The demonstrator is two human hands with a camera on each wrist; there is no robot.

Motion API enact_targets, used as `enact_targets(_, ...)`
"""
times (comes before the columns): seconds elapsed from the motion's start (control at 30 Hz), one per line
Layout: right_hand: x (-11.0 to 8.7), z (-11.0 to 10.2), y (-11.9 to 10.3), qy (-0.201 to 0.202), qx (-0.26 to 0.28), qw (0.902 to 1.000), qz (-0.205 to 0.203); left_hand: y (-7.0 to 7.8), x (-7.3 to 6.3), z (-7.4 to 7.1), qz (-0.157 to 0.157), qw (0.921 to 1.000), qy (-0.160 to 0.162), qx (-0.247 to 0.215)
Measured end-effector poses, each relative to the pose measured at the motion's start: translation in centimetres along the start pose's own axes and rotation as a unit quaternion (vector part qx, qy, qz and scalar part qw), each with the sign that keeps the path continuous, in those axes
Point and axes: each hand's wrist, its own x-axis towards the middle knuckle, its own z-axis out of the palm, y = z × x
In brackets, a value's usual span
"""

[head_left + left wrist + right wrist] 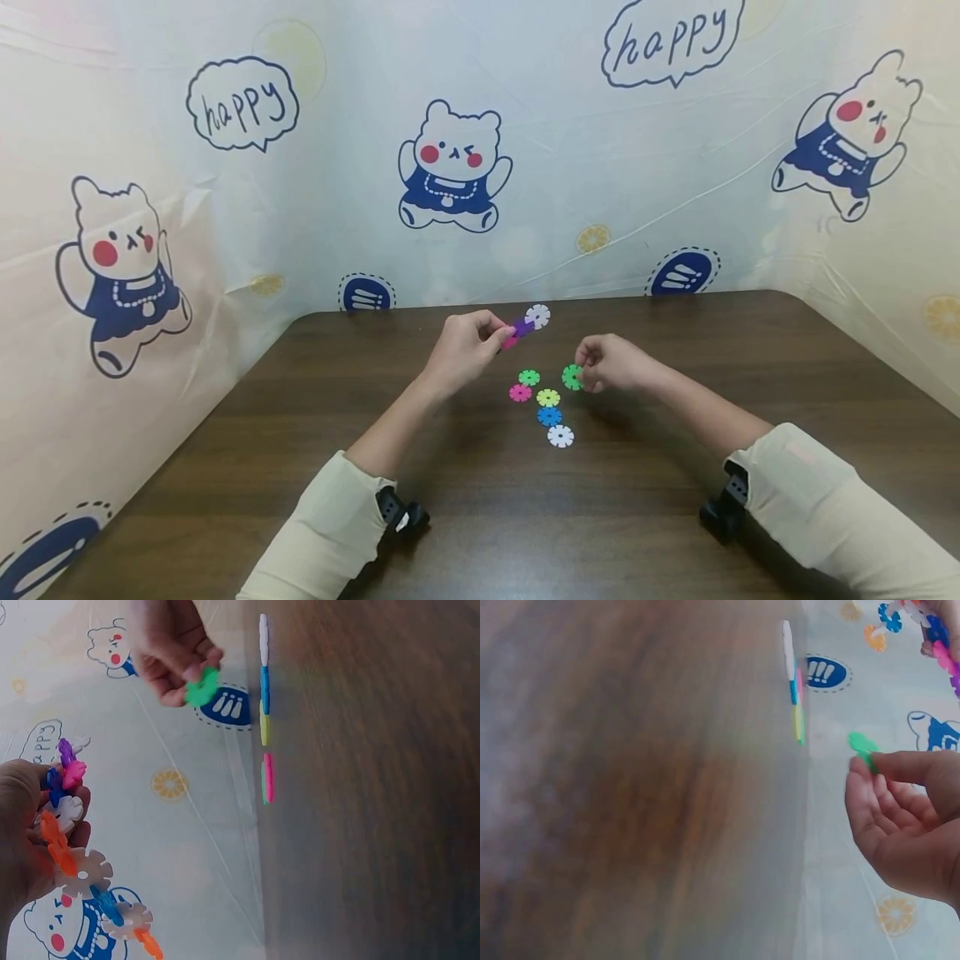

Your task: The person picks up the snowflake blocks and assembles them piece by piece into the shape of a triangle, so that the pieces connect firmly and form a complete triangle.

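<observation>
My left hand (465,346) grips a chain of notched plastic discs (84,871) slotted into one another. Orange, white, blue, pink and purple pieces show in the left wrist view, trailing below the fingers. From the head view, only its purple, pink and white end (537,317) shows past the fingertips; the hand hides the rest. Thumb and fingers of my right hand (618,364) pinch a single green notched disc (572,377) by its edge. It is held up to the right of the chain, apart from it.
On the brown table (480,533) lie loose discs: a green one (528,377), a pink one (520,392), a yellow one (548,397), a blue one (549,416) and a white one (560,436). A printed curtain (540,183) hangs behind the table and along its sides.
</observation>
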Motion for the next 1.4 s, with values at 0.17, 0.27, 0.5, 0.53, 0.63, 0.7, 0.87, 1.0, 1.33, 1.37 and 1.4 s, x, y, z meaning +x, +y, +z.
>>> enact_targets(0.17,0.0,-0.3,-0.7,0.077,0.044,0.9961,-0.008,0.1,0.0,0.1,0.004,0.9999,-0.011,0.0)
enact_targets(0.27,-0.2,-0.4,-1.1,0.12,0.076,0.9899,-0.006,0.1,-0.1,0.1,0.009,0.9998,-0.014,0.007)
enact_targets(0.5,-0.7,-0.5,-2.1,0.183,0.18,0.966,-0.029,0.2,-0.1,0.2,0.035,0.9988,-0.027,0.023)
enact_targets(0.53,-0.7,-0.5,-2.2,0.185,0.198,0.9622,-0.033,0.2,-0.1,0.3,0.039,0.9985,-0.031,0.023)
enact_targets(0.63,-1.0,-0.7,-2.6,0.187,0.233,0.9535,-0.037,0.1,-0.1,0.4,0.051,0.9972,-0.037,0.04)
enact_targets(0.7,-1.1,-0.8,-2.9,0.185,0.251,0.9493,-0.041,0.2,-0.1,0.4,0.063,0.9955,-0.038,0.061)
enact_targets(0.87,-1.2,-0.9,-3.3,0.183,0.279,0.9413,-0.052,0.4,-0.2,0.5,0.1,0.9871,-0.029,0.122)
enact_targets(1.0,-1.1,-0.7,-3.5,0.182,0.301,0.9344,-0.056,0.5,-0.3,0.6,0.12,0.9812,-0.028,0.149)
enact_targets(1.33,-1.4,-0.5,-3.7,0.162,0.314,0.9347,-0.042,0.9,-0.3,0.7,0.137,0.9753,-0.029,0.171)
enact_targets(1.37,-1.4,-0.5,-3.7,0.161,0.313,0.9352,-0.042,1.0,-0.3,0.7,0.138,0.9749,-0.03,0.172)
enact_targets(1.4,-1.4,-0.5,-3.7,0.16,0.312,0.9356,-0.041,1.0,-0.3,0.7,0.14,0.9743,-0.03,0.174)
